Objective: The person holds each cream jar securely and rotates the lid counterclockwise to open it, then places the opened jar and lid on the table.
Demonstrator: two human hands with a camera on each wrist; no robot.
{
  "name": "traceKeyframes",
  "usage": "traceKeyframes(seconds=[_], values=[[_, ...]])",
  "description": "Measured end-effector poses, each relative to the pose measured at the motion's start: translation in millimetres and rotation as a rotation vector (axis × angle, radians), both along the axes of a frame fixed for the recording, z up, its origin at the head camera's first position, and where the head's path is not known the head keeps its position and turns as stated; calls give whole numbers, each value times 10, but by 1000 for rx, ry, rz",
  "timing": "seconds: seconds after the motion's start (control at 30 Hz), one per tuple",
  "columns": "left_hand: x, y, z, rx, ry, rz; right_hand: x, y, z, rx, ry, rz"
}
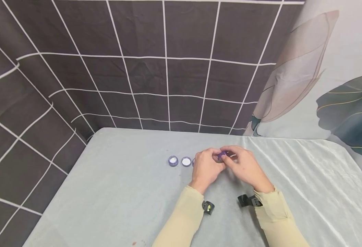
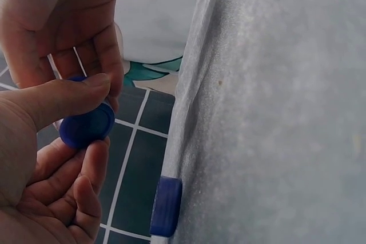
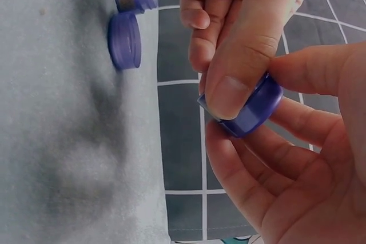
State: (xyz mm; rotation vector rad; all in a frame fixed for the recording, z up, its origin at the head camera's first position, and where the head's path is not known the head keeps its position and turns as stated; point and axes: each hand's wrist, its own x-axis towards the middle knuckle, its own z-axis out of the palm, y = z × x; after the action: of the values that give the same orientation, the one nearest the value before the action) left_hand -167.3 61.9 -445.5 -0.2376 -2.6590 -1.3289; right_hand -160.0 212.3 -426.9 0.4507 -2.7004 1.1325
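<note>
Nearest the viewer, on the grey cloth-covered table (image 1: 122, 206), two beige sleeves (image 1: 184, 219) with wrist cameras are recorded. Just beyond them, above the table's middle, the left hand (image 1: 205, 170) and right hand (image 1: 245, 168) are brought together, and a small purple jar (image 1: 221, 155) is held between them, lifted off the cloth. It is pinched by the left thumb and curled fingers (image 2: 86, 167); the right hand's fingers (image 3: 269, 158) are wrapped under it, with that thumb pressed against its rim. Neither hand is slack or spread. The work in hand is judged to be turning or seating the jar's lid: the grip is best kept on the ribbed edge, with the two halves held square to each other. Farther left, two like jars (image 1: 173, 161) (image 1: 186, 161) with white tops are set in a row on the cloth, and a third is half hidden behind the left hand. Farthest, a dark gridded backdrop (image 1: 137, 68) is hung.
</note>
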Motion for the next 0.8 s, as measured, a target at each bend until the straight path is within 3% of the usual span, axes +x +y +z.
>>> traceKeyframes(seconds=[0.2,0.8], values=[[-9,3,-10,-3,34,-4,-1,-7,-1,4,-11,-26],[-15,2,-12,-16,46,4,-3,-40,-16,30,-42,-151]])
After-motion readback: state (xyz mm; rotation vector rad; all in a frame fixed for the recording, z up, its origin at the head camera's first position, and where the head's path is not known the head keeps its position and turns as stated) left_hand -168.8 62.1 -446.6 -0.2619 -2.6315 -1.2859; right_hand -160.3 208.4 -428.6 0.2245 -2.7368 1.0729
